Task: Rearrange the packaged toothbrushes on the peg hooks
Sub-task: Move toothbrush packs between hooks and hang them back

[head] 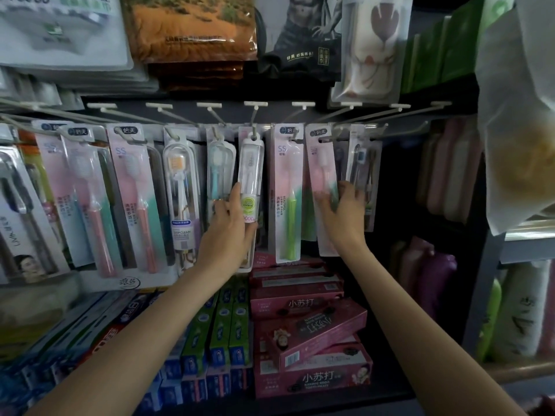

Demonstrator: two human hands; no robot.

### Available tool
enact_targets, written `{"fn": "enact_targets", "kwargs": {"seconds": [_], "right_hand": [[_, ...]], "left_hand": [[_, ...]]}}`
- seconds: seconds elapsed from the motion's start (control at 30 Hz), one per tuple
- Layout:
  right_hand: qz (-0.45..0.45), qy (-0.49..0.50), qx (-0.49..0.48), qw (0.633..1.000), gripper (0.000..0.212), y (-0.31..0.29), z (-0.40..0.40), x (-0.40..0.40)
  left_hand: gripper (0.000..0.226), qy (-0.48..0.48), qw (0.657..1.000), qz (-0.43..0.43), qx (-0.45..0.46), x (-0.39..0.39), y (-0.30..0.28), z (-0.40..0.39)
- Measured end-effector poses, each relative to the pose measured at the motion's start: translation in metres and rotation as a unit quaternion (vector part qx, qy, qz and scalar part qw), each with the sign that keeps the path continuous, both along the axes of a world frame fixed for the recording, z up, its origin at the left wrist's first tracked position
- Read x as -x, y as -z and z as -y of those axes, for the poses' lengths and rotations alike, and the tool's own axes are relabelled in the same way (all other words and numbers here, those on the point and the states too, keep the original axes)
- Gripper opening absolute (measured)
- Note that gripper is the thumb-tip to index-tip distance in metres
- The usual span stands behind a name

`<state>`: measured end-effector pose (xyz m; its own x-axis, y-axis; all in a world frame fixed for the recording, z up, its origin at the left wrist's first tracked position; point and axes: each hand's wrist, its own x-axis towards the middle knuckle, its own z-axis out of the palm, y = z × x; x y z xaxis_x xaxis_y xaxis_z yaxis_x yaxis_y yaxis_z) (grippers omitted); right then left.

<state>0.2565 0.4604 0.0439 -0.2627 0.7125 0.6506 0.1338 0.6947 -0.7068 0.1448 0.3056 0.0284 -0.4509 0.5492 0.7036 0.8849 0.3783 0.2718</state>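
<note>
toothbrushes hang in a row on white hooks (pixel 255 108). our left hand (pixel 228 232) grips a clear pack (pixel 251 175) with a green sticker; our right hand (pixel 342 208) pinches a pink pack (pixel 322 175).

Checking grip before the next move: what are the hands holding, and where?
Left hand grips the clear toothbrush pack at its lower half. Right hand holds the pink-and-green pack near its middle.

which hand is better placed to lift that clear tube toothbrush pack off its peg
Left. The left hand already grips the clear tube pack, which hangs on its peg hook. The right hand is busy on the pink carded pack further right.
</note>
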Motion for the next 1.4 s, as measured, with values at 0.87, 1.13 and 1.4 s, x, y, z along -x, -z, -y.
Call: {"fn": "enact_targets", "kwargs": {"seconds": [0.87,1.13,1.4], "right_hand": [[0.107,-0.091,-0.078,0.987,0.049,-0.022,-0.017,-0.05],[0.003,-0.091,0.051,0.994,0.047,-0.017,-0.019,-0.037],[0.017,0.001,-0.118,0.993,0.056,-0.006,0.015,-0.01]], "left_hand": [[0.072,0.043,0.998,0.019,-0.035,0.014,0.005,0.005],[0.072,0.039,0.999,0.009,-0.03,0.017,0.006,0.006],[0.073,0.037,0.999,0.003,-0.036,0.016,0.007,0.005]]}}
